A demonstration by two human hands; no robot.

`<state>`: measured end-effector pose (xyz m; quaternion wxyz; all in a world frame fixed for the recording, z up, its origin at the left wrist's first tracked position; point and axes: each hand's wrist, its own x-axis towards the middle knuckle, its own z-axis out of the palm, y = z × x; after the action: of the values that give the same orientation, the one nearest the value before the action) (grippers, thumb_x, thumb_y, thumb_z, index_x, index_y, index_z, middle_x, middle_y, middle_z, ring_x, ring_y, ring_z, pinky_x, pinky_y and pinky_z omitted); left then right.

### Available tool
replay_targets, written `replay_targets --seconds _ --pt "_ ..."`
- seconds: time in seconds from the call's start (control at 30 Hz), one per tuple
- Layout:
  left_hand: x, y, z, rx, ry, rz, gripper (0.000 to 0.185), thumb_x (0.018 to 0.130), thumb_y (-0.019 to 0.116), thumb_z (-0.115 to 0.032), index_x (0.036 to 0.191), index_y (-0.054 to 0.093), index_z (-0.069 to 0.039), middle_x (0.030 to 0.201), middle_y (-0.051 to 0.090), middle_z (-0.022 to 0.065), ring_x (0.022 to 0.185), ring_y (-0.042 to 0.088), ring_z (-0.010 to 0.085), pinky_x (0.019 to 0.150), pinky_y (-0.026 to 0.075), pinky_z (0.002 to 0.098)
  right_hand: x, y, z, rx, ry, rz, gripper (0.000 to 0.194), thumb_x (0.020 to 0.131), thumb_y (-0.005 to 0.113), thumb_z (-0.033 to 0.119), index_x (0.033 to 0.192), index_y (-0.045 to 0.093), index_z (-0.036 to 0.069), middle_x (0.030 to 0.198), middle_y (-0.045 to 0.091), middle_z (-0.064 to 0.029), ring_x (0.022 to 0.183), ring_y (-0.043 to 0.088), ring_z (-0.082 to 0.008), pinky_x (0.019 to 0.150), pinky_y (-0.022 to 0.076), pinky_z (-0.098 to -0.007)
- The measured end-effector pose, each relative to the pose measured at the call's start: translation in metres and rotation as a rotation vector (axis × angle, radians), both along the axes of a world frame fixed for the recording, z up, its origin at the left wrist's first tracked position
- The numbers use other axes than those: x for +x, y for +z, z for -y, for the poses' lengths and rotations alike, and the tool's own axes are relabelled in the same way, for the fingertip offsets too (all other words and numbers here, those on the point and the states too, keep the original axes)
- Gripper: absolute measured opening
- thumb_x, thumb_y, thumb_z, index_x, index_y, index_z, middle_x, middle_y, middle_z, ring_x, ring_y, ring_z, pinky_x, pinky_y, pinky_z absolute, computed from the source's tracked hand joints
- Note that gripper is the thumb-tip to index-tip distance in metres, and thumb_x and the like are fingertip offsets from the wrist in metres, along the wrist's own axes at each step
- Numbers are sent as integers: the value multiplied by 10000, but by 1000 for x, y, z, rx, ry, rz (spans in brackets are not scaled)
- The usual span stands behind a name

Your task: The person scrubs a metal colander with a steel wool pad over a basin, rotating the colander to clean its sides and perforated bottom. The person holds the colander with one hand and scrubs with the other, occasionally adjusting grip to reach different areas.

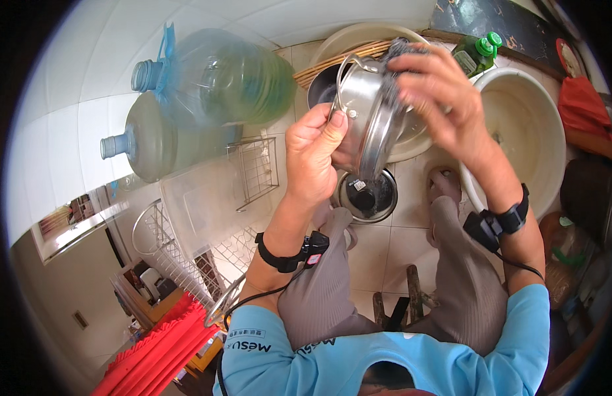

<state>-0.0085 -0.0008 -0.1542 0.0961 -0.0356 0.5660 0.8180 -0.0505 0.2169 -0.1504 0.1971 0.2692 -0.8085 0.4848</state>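
Observation:
My left hand (313,153) grips a small stainless steel pot (363,91) near its wire loop handle, the thumb on the outer wall. The pot is tilted on its side in the air, over a beige basin (415,151). My right hand (439,94) is slightly blurred and holds a grey steel-wool scrubber (401,49) against the pot's rim side. Below the pot, a glass pot lid (380,208) with a black knob lies on the floor between my feet. Behind the pot, a dark pan (322,89) and a bundle of wooden chopsticks (353,55) are at the basin.
A large whitish basin (558,119) stands to the right, with green bottles (476,54) behind it. Large plastic water jugs (237,74) lie at the left beside wire racks (259,171). A red cloth (583,104) hangs far right. Wooden stool legs (414,287) show beneath me.

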Motion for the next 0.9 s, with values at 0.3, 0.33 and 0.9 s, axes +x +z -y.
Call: replay_targets --seconds 0.3,0.33,0.9 --pt "-6 10 -3 32 5 84 168 1037 629 -184 998 675 -28 807 645 -20 592 538 45 477 400 194 12 10 8 189 183 -206 185 754 761 83 935 735 54 1152 687 -99 1174 588 -440 986 509 -525" --pt "-5 10 -5 -2 45 68 165 1037 629 -180 1001 677 -26 819 648 -23 594 527 39 485 393 189 8 8 5 109 134 -110 179 773 769 86 946 738 51 1122 700 -106 1150 600 -438 991 506 -519" --pt "-7 18 -11 -19 18 69 179 1046 619 -198 1007 683 -35 775 585 -60 609 492 -2 451 412 185 28 7 13 127 188 -149 127 802 739 83 916 722 31 1126 713 -158 1150 625 -410 1072 439 -600"
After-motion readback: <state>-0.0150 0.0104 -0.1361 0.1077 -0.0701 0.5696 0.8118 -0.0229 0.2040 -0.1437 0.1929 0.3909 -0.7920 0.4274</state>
